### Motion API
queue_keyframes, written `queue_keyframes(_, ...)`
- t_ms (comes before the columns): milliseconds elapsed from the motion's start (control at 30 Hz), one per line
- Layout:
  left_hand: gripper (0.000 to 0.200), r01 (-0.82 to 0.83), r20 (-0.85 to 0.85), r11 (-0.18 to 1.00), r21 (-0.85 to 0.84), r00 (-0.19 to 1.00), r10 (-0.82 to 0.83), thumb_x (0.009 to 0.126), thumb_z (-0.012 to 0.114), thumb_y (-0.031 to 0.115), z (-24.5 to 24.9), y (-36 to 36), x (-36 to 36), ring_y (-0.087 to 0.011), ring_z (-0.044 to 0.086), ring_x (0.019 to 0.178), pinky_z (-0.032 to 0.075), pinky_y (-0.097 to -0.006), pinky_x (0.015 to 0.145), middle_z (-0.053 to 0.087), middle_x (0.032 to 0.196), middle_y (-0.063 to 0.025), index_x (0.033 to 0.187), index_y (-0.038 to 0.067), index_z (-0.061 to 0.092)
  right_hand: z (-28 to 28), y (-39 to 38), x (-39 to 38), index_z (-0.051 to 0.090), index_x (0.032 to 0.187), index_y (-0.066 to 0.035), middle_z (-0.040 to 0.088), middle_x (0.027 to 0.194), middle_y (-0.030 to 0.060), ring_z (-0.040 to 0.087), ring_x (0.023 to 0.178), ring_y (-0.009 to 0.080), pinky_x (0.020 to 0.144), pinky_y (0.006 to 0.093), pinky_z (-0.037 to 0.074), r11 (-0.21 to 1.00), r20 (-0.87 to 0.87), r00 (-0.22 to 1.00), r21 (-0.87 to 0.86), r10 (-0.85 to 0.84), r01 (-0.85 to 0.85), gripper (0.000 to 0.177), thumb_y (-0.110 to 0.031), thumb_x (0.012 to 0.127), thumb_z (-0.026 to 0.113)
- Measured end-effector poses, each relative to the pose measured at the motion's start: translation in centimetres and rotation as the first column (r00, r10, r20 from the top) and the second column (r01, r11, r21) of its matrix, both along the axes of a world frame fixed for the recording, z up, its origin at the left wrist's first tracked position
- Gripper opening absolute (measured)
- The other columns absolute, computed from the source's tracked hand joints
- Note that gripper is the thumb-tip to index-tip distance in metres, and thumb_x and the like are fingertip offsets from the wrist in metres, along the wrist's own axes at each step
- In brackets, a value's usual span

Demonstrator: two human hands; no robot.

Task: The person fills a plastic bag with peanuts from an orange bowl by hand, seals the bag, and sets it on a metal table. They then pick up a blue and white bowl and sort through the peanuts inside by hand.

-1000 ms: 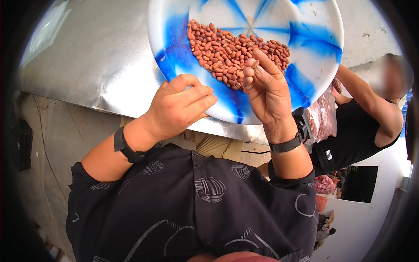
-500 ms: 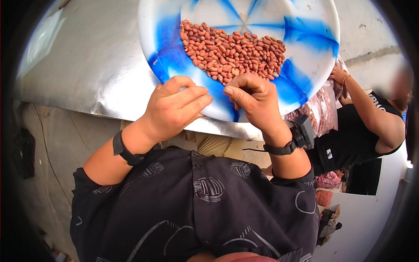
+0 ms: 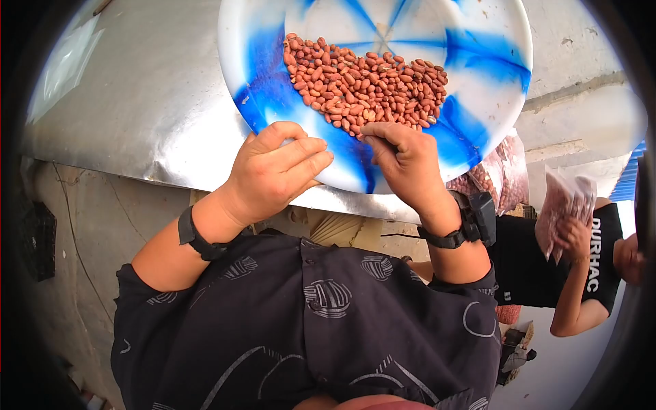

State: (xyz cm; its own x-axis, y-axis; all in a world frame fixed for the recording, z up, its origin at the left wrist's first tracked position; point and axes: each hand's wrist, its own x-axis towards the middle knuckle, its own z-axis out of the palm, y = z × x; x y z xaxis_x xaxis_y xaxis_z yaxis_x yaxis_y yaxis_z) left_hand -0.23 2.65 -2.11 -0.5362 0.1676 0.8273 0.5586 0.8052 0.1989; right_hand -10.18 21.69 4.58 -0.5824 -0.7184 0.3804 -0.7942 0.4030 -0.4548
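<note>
Red-skinned peanuts (image 3: pixel 369 85) lie in a loose heap inside a wide white basin with blue streaks (image 3: pixel 502 41). My right hand (image 3: pixel 403 160) is over the basin's near side, thumb and forefinger pinched on a peanut at the near edge of the heap. Over the near left rim is my left hand (image 3: pixel 273 167), back upward, its fingers loosely stretched to the right and apart; its thumb and palm are hidden. Both wrists wear black bands, the right one with a small black box.
The basin rests on a shiny metal table (image 3: pixel 137 96). Clear bags of peanuts (image 3: pixel 509 171) stand right of the basin. A co-worker in a black top (image 3: pixel 547 256) at the right holds a filled clear bag (image 3: pixel 564 208).
My right hand has moved slightly up and right to the heap's edge. My left hand has barely moved. The co-worker has lifted a bag and drawn back from the table.
</note>
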Motion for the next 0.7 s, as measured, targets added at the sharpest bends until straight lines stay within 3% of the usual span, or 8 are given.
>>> queue_keyframes(67, 0.036, -0.001, -0.002, 1.0, -0.007, 1.0, 0.001, 0.057, 0.073, 0.015, 0.1, 0.0, 0.0, -0.0224, 0.056, 0.086, 0.047, -0.0314, 0.076, 0.065, 0.097, -0.0034, 0.092, 0.006, 0.068, 0.3, 0.1, -0.1, 0.066, 0.089, -0.001, 0.067, 0.082, 0.0148, 0.066, 0.075, 0.0292, 0.065, 0.0338, 0.052, 1.0, -0.007, 1.0, 0.026, -0.012, 0.013, 0.012, 0.0, 0.077, 0.062)
queue_keyframes(167, 0.037, 0.004, -0.01, 1.0, 0.001, 1.0, -0.004, 0.057, 0.073, 0.015, -0.1, 0.0, 0.0, -0.0226, 0.056, 0.086, 0.047, -0.0315, 0.076, 0.065, 0.097, -0.0036, 0.092, 0.006, 0.068, 0.6, 0.9, -0.7, 0.067, 0.093, -0.002, 0.067, 0.085, 0.0105, 0.065, 0.072, 0.0192, 0.064, 0.0279, 0.051, 0.998, -0.034, 0.999, 0.056, 0.019, -0.017, 0.013, -0.001, 0.08, 0.064)
queue_keyframes(300, 0.037, 0.005, -0.001, 1.0, 0.009, 1.0, -0.005, 0.056, 0.072, 0.015, -0.2, 0.1, 0.2, -0.0229, 0.056, 0.087, 0.047, -0.032, 0.076, 0.065, 0.097, -0.0039, 0.093, 0.006, 0.067, 4.4, 0.7, -1.9, 0.065, 0.092, 0.0, 0.06, 0.09, 0.0104, 0.061, 0.069, 0.0187, 0.061, 0.0283, 0.05, 0.975, 0.008, 0.997, 0.21, 0.077, -0.077, 0.016, -0.003, 0.077, 0.066)
queue_keyframes(367, 0.038, 0.0, -0.008, 1.0, 0.008, 1.0, 0.0, 0.056, 0.072, 0.014, -0.2, 0.1, 0.2, -0.0229, 0.056, 0.087, 0.047, -0.0321, 0.076, 0.065, 0.097, -0.0037, 0.093, 0.006, 0.067, 6.5, -0.1, -3.5, 0.066, 0.091, 0.0, 0.061, 0.087, 0.0119, 0.062, 0.07, 0.0213, 0.062, 0.0303, 0.05, 0.936, -0.075, 0.993, 0.347, 0.087, -0.055, 0.015, -0.007, 0.078, 0.065)
queue_keyframes(467, 0.038, -0.002, -0.02, 1.0, -0.003, 1.0, 0.002, 0.056, 0.072, 0.014, -0.5, -0.1, 0.1, -0.0226, 0.055, 0.087, 0.047, -0.0321, 0.076, 0.065, 0.098, -0.0034, 0.092, 0.006, 0.067, 7.3, -2.7, -5.6, 0.067, 0.084, -0.001, 0.063, 0.077, 0.0191, 0.062, 0.074, 0.0342, 0.067, 0.0426, 0.049, 0.903, -0.275, 0.953, 0.431, 0.128, 0.003, 0.016, -0.015, 0.077, 0.061)
queue_keyframes(567, 0.038, -0.002, -0.029, 1.0, 0.007, 1.0, 0.003, 0.055, 0.072, 0.014, -0.7, 0.0, 0.0, -0.0221, 0.055, 0.088, 0.047, -0.032, 0.076, 0.065, 0.098, -0.0028, 0.092, 0.006, 0.067, 6.1, -4.8, -8.5, 0.067, 0.083, -0.001, 0.063, 0.076, 0.0209, 0.061, 0.076, 0.0371, 0.071, 0.0447, 0.049, 0.815, -0.422, 0.887, 0.572, 0.19, 0.097, 0.016, -0.012, 0.076, 0.059)
queue_keyframes(700, 0.039, -0.01, -0.037, 1.0, 0.022, 0.999, 0.011, 0.054, 0.072, 0.014, -0.8, 0.1, -0.1, -0.0216, 0.055, 0.088, 0.047, -0.0316, 0.075, 0.065, 0.097, -0.0022, 0.092, 0.007, 0.067, 4.8, -6.2, -9.8, 0.066, 0.082, 0.0, 0.064, 0.081, 0.0188, 0.061, 0.083, 0.0373, 0.074, 0.0449, 0.048, 0.655, -0.459, 0.874, 0.712, 0.161, 0.253, 0.013, -0.01, 0.075, 0.061)
